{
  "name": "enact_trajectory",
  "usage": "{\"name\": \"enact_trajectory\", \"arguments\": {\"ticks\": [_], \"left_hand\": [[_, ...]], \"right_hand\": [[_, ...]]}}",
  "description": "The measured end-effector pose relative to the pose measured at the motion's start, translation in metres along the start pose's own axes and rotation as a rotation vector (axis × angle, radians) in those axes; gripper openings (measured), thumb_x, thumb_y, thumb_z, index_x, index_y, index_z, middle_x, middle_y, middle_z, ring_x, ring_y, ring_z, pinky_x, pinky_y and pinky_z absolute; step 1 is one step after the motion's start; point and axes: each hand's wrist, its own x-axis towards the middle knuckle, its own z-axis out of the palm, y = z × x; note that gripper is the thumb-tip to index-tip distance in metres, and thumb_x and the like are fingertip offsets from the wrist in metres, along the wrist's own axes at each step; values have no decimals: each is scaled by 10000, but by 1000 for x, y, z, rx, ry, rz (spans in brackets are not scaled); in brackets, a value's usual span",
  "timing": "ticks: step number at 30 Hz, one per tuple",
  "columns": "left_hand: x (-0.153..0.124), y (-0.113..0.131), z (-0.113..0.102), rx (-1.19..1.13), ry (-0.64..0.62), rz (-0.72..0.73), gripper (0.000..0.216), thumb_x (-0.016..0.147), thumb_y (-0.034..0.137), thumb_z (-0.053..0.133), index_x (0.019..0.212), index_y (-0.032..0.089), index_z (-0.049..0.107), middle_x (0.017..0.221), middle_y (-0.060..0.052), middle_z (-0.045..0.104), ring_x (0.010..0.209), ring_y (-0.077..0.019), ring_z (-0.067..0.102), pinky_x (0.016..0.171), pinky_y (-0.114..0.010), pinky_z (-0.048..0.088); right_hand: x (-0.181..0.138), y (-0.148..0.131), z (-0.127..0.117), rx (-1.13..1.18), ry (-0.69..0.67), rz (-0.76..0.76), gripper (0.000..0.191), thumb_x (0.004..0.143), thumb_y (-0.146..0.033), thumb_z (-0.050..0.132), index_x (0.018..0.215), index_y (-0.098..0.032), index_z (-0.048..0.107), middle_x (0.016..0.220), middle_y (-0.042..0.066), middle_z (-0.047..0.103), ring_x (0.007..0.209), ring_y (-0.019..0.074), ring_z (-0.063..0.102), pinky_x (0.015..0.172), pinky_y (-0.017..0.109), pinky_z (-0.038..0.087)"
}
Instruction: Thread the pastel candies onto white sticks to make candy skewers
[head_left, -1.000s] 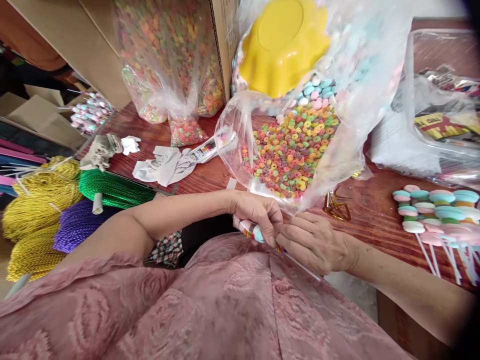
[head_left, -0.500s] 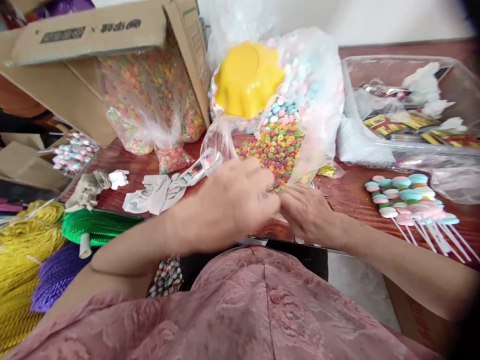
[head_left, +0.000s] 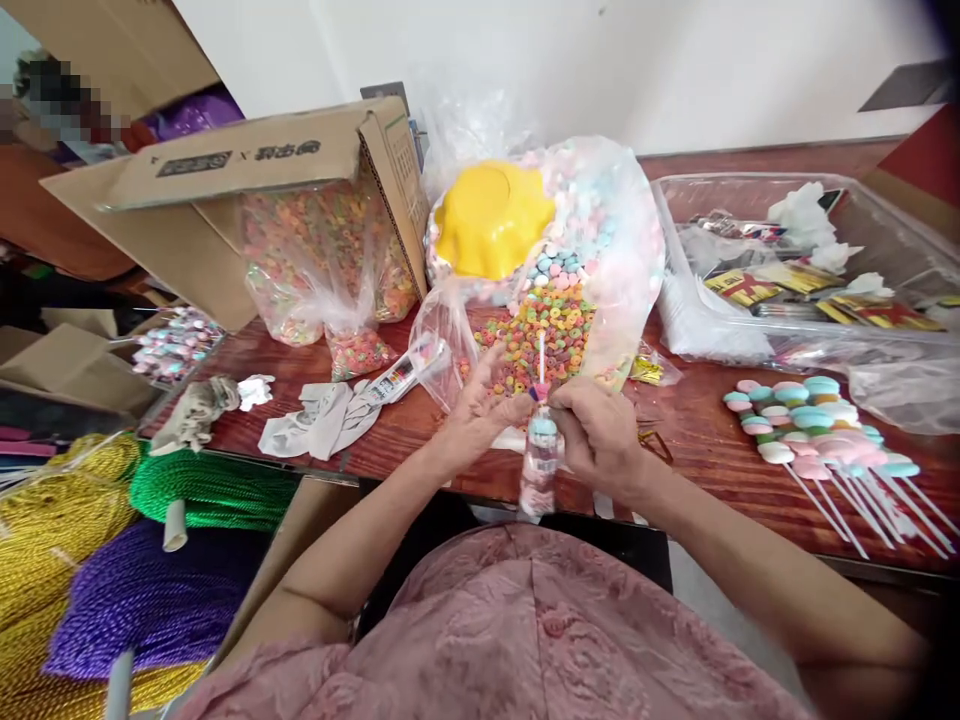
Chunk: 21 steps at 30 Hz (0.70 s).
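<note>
A marshmallow skewer [head_left: 540, 465] in clear wrapping hangs candy-down in front of me, its white stick [head_left: 541, 350] pointing up. A dark and pink tie [head_left: 538, 392] sits around the neck of the wrapping. My right hand [head_left: 604, 435] is closed in a pinch at that neck. My left hand [head_left: 484, 408] is on the other side, its fingers stretched out and apart and the thumb reaching to the tie. Just behind the hands, colourful ring candies [head_left: 551, 325] lie in an open plastic bag with pastel marshmallows [head_left: 559, 265]. A yellow scalloped bowl [head_left: 491, 220] rests upside down on the bag.
Several marshmallow skewers [head_left: 817, 425] lie at right, near a clear bin [head_left: 720, 190]. At left stand a cardboard box [head_left: 247, 165] with bagged rings and pale gloves [head_left: 319, 420]. Green [head_left: 217, 490] and purple cord bundles [head_left: 157, 590] are beside the table edge.
My hands were together over the table, hiding what they held. Now the left hand has drawn away leftward with fingers spread, and the wrapped skewer shows between the hands. The view has tilted up.
</note>
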Motion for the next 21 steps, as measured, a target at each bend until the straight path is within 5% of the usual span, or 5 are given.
{"name": "enact_trajectory", "arguments": {"ticks": [3,6,10,15,21], "left_hand": [[-12,-7,3,-273,-283,-346,522,784,566,737,1142,197,646,959,-45,638,790,-126,595,735,-266,490],[-19,-10,0,-198,-376,-344,392,787,496,748,885,136,628,714,10,560,611,-84,497,618,-227,432],[-25,-10,-13,363,-252,-49,154,892,278,607,930,136,653,719,3,596,649,-110,541,651,-239,451],[-42,-23,-31,942,-264,324,327,890,66,413,1107,136,647,984,-118,708,941,-198,663,855,-329,533],[-91,-30,-62,1001,-144,423,284,900,81,448,1100,159,635,1003,-122,722,945,-182,675,846,-308,546]], "right_hand": [[0,7,6,-147,110,-256,147,862,-76,467,878,-201,544,749,49,606,696,178,519,661,320,410],[-3,6,17,-128,124,-243,141,856,-80,480,858,-200,554,736,44,606,674,176,514,635,318,394],[-10,-2,28,268,-5,303,151,861,-219,543,711,-205,539,635,-5,539,601,138,472,584,282,369],[-20,-20,39,1109,-270,1089,324,635,-415,748,660,-199,509,538,-54,441,468,69,312,438,210,206],[-21,-54,66,1415,-546,1276,335,623,-363,775,673,-189,493,528,-68,420,448,41,275,411,180,145]]}}
